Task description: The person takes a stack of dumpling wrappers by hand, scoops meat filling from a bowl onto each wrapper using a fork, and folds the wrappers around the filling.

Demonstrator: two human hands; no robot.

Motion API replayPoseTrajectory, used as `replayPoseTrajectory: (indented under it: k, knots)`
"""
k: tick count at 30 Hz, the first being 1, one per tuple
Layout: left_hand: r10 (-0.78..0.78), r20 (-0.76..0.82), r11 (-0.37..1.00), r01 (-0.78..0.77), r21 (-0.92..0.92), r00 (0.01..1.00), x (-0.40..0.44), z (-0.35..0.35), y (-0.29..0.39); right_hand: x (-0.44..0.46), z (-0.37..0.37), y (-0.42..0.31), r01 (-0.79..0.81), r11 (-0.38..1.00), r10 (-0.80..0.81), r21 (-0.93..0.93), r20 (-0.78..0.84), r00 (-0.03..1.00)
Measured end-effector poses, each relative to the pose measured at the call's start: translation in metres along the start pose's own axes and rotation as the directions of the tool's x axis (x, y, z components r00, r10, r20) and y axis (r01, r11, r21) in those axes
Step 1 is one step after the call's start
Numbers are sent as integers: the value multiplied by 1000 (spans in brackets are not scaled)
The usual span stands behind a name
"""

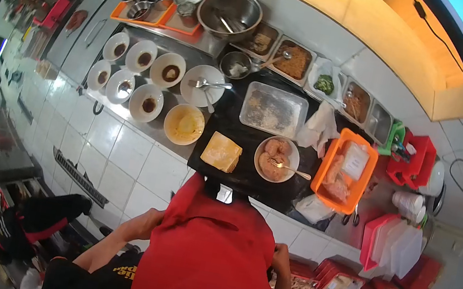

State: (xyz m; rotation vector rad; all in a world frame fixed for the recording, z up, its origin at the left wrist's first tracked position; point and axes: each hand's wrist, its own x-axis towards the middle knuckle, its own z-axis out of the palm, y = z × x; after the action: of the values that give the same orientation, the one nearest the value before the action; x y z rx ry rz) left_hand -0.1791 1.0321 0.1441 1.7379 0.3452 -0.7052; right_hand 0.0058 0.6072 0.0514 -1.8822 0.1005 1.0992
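Note:
My left hand point(147, 224) is at the left side of my red apron point(204, 263), fingers curled in at its edge. On the other side my right hand point(281, 258) is closed against the apron's edge, its fingertips partly hidden. In front of me on the black counter mat lies a yellowish square block point(222, 151). Beside it stands a white bowl point(258, 155) of pinkish minced balls, with a fork point(295, 171) resting in it. A bowl with yellow liquid point(184, 124) is to the left. Neither hand touches these things.
Several white bowls point(147, 104) with dark sauce stand at the left. Behind are a floured metal tray point(274, 110), a large steel bowl point(229, 14) and food pans point(293, 61). An orange tub point(345, 172) sits right. Another person point(38, 222) is at lower left.

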Motion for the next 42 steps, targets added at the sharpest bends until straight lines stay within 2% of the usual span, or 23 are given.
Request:
replayPoseTrajectory:
  k: [2,3,4,6,8,10,13,14,15,17,19,21,23,24,27,29,31,33,37,39,40,41,42]
  knots:
    - [86,-64,993,-81,88,994,4,5,-8,2,3,-16,5,985,5,-172,57,998]
    - [171,-159,984,-159,86,972,8,8,-8,2,4,0,-3,987,10,-162,41,999]
    - [256,-251,966,-240,91,933,15,9,-7,10,6,23,8,993,2,-117,86,996]
    - [316,-201,948,-302,97,927,42,2,-10,27,13,57,11,998,-5,-55,106,994]
    - [353,-155,935,-344,83,923,55,2,-1,31,18,75,8,979,-36,202,135,990]
    - [115,-33,984,-118,-133,993,65,1,15,36,17,57,16,980,-44,196,143,989]
    - [145,-40,988,-147,-50,989,53,-15,18,36,27,67,-12,994,-1,106,117,993]
    - [138,-13,989,-139,-52,990,48,-14,15,35,29,60,32,999,-38,39,168,985]
    - [174,-67,985,-173,22,982,47,-15,13,38,30,54,90,995,-80,-33,225,971]
    - [209,-115,976,-200,91,971,43,-15,11,29,37,46,73,997,-81,40,252,964]
    - [136,-249,984,-102,144,959,37,-15,9,17,39,41,58,992,-87,108,291,953]
    - [89,-238,987,-54,150,967,31,-17,-6,7,41,32,55,998,-65,42,279,958]
    - [200,-300,956,-118,270,933,22,-13,-18,-4,37,6,48,999,-44,-9,252,967]
    - [172,-302,962,-94,257,938,16,-9,-13,-11,39,0,34,998,-22,-52,217,976]
    - [52,-308,988,-5,152,950,30,-10,0,-4,42,24,-14,998,-6,65,299,954]
    - [83,-323,996,-66,62,943,24,-7,5,5,44,45,-29,978,-61,207,415,908]
    - [14,-274,998,2,59,962,13,-12,10,0,43,32,-31,983,-44,179,398,917]
    - [-136,-286,981,169,94,949,4,-10,7,-1,47,4,143,980,-179,136,307,935]
    - [-128,-187,991,132,7,974,6,-16,-19,24,55,10,250,968,-243,38,409,880]
    - [-156,-6,975,153,-163,988,4,-22,-29,38,49,32,258,966,-233,8,456,859]
    - [-139,24,968,141,-209,990,3,-20,-38,42,38,48,326,942,-252,-79,474,844]
    - [-143,29,966,145,-213,989,4,-20,-46,44,29,65,319,944,-245,-80,475,845]
    - [-118,70,952,133,-274,990,4,-19,-55,40,20,85,107,989,-50,-101,456,889]
